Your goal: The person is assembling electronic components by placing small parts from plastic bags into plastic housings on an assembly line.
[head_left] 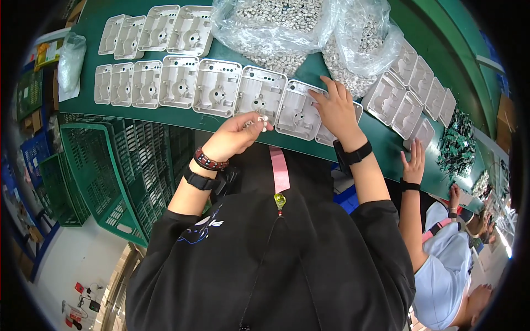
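Note:
My left hand (236, 135) is closed with a few small whitish parts (264, 119) at its fingertips, just over the near edge of the table. My right hand (339, 112) has its fingers spread over the right end of a light grey plastic housing (298, 105) and the neighbouring housing (324, 135). Its palm hides part of both, and whether the fingertips touch them I cannot tell. To the left another grey housing (260, 91) lies open side up, in a row of several like it. At the far side, clear plastic bags (326, 41) hold heaps of small metallic-looking parts (281, 19).
A second row of housings (190, 30) lies behind, left of the bags. More housings (386, 96) and a pile of dark wired parts (458, 143) are at the right. A co-worker's hand (414, 161) rests by them. Green crates (94, 176) stand below the table's left edge.

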Action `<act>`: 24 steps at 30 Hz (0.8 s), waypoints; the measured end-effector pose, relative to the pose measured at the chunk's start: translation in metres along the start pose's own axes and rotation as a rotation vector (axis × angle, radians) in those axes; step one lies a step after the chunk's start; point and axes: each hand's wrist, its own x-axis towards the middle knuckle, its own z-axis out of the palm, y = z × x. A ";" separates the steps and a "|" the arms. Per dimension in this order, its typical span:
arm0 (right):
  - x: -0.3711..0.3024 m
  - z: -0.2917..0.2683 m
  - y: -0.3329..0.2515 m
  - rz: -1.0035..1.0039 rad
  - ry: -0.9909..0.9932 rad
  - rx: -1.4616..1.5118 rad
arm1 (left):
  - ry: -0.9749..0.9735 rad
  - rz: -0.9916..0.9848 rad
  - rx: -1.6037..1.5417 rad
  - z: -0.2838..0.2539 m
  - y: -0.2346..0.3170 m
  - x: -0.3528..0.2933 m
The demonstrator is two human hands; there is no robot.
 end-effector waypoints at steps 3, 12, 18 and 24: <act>-0.004 -0.009 -0.002 0.104 0.031 0.061 | -0.003 0.048 0.083 0.004 0.008 -0.005; 0.001 -0.053 -0.087 0.279 0.143 0.647 | -0.037 0.130 0.219 -0.004 0.037 -0.027; 0.031 -0.053 -0.158 0.307 0.210 1.105 | -0.102 0.111 0.140 -0.031 0.050 -0.041; 0.060 -0.046 -0.203 0.311 0.306 1.143 | -0.123 0.079 0.144 -0.082 0.063 -0.051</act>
